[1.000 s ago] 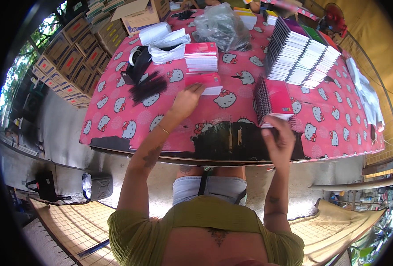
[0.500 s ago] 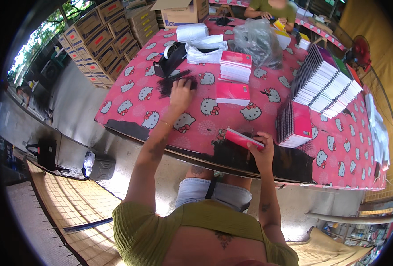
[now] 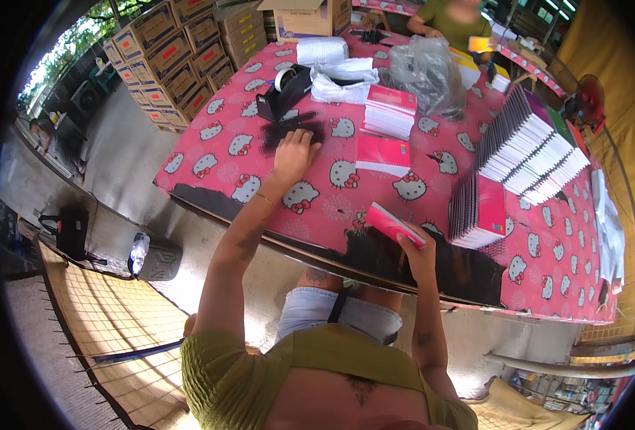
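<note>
At the left part of the table, my left hand (image 3: 294,156) reaches onto a pile of black spiral binding coils (image 3: 273,135), its fingers bent and closed among them. How many coils it grips cannot be made out. Near the table's front edge, my right hand (image 3: 420,252) grips a thin pink-covered notebook (image 3: 389,221) by its right end, tilted over a dark worn patch. Another pink notebook (image 3: 382,155) lies flat ahead, with a stack of pink notebooks (image 3: 389,115) behind it. To the right stand pink notebooks with black coils (image 3: 491,208).
Taller stacks of coil-bound notebooks (image 3: 521,136) fill the right side. Beyond are a clear plastic bag (image 3: 428,75), white bundles (image 3: 339,80), a black holder (image 3: 283,100) with a tape roll, and cartons (image 3: 163,64). A co-worker (image 3: 453,25) works across the pink patterned table (image 3: 317,229).
The view has shifted slightly. My left hand stays at the coils, its fingers drawn closer together. My right hand still holds the pink notebook, its fingers now more behind it.
</note>
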Motion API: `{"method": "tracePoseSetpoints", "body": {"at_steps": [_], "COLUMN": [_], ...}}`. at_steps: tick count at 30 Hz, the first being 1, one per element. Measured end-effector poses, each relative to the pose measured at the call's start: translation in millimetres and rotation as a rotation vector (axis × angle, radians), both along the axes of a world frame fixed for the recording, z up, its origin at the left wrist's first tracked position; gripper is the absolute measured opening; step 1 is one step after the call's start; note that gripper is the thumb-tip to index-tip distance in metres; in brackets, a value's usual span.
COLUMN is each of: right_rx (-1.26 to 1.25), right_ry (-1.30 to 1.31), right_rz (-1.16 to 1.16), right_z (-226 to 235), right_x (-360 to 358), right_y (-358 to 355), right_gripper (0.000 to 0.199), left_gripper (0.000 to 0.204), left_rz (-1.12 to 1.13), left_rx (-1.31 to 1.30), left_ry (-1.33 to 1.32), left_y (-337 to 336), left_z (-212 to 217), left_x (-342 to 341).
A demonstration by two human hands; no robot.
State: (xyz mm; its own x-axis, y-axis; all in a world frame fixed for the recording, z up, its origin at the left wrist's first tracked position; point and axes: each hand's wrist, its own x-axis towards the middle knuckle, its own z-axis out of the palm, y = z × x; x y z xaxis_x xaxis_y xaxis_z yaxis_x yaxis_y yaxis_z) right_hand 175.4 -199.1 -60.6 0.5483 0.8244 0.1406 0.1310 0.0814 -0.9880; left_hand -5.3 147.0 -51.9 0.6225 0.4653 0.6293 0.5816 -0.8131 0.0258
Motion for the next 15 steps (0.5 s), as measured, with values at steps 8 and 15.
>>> {"method": "tracePoseSetpoints", "body": {"at_steps": [8,15], "right_rx": [-0.030,-0.064], "right_ry": [0.005,0.049], "right_rz": [0.033,0.043], "right_z": [-4,2], "right_x": [-2,-7], "right_y": [1,4], "right_gripper": [0.030,0.029], "left_gripper": [0.023,0.026], "left_rz": [0.020,0.027], "left_rx": [0.090,0.071], "left_ry": [0.032,-0.076], "left_y": [-7,-4], "left_z": [-12,-10], "left_x": [-15,-25]}}
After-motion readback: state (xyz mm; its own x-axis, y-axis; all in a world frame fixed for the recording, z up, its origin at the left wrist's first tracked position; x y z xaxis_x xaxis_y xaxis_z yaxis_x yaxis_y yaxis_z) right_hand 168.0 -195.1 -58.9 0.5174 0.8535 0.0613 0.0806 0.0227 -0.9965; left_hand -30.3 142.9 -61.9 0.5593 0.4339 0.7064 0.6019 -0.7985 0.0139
